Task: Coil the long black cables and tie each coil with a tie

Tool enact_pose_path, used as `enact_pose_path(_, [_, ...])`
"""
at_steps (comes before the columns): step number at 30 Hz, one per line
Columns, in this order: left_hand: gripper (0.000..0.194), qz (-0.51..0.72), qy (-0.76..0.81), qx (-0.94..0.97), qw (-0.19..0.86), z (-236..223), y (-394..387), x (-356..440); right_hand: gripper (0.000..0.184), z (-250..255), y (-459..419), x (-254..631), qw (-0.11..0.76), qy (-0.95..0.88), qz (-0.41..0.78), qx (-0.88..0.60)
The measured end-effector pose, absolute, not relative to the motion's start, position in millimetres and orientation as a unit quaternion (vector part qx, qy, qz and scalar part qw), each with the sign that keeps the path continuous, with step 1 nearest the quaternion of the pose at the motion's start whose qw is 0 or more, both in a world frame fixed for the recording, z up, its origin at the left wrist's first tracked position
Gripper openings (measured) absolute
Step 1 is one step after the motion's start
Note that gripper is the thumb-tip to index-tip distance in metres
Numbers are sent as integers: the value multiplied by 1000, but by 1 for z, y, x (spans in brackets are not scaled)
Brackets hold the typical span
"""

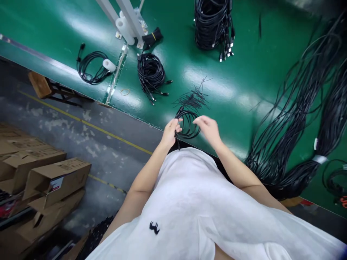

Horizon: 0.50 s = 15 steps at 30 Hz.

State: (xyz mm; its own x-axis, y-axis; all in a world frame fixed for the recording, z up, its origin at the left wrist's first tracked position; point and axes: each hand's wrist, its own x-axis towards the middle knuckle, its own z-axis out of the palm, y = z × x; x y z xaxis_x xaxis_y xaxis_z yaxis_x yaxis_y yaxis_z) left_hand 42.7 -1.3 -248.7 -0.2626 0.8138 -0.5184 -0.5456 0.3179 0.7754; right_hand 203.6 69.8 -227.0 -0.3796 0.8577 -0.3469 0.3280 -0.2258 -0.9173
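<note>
A coiled black cable (189, 136) hangs between my hands at the front edge of the green table. My left hand (172, 130) is closed around the left side of the coil, with a cable end poking out below it. At the coil's right side, my right hand (207, 127) has its thumb and fingers pinched together on the loops. Just beyond the coil lies a loose pile of short black ties (193, 99).
Bundled black cables (151, 72) lie to the left, and a bigger stack (213, 25) stands at the back. Long loose cables (303, 108) cover the right side. A metal post (130, 20) rises at the back left. Cardboard boxes (58, 177) sit on the left below the table.
</note>
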Motion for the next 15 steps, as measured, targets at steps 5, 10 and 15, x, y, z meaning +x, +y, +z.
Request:
enact_pose_path(5, [31, 573, 488, 48, 657, -229, 7, 25, 44, -250, 86, 212, 206, -435, 721, -499])
enact_pose_path(10, [25, 547, 542, 78, 633, -242, 13, 18, 36, -272, 70, 182, 286, -379, 719, -508])
enact_pose_path(15, [23, 613, 582, 119, 520, -260, 90, -47, 44, -274, 78, 169, 288, -441, 707, -472])
